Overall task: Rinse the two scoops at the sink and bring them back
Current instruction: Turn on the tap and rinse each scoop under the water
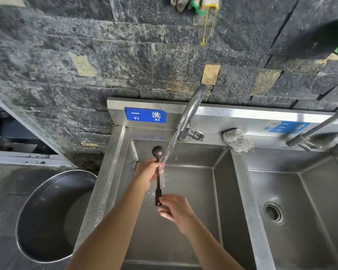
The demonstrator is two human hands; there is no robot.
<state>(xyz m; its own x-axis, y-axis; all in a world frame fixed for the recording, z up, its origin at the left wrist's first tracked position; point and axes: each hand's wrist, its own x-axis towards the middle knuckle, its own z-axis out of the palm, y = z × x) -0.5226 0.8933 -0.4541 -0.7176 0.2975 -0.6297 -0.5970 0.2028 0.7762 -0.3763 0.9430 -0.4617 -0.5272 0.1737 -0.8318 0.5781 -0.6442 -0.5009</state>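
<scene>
Scoop (158, 152) held lengthwise over the left sink basin (183, 240), water running.

Risk, judged: the wet handle could slip from either hand and drop into the basin; cause would be a loose pinch on a slick, thin shaft, or the stream (171, 145) deflecting off the fingers and splashing. Only one dark scoop is clearly visible; whether a second lies against it I cannot tell. Left to right: left hand (147, 170) is closed around the shaft just below the round bowl, which points toward the faucet (191, 112); the stream strikes at that hand's fingers. Right hand (174, 208) is curled, fingertips pinching the flat, perforated handle end nearer the body.
</scene>
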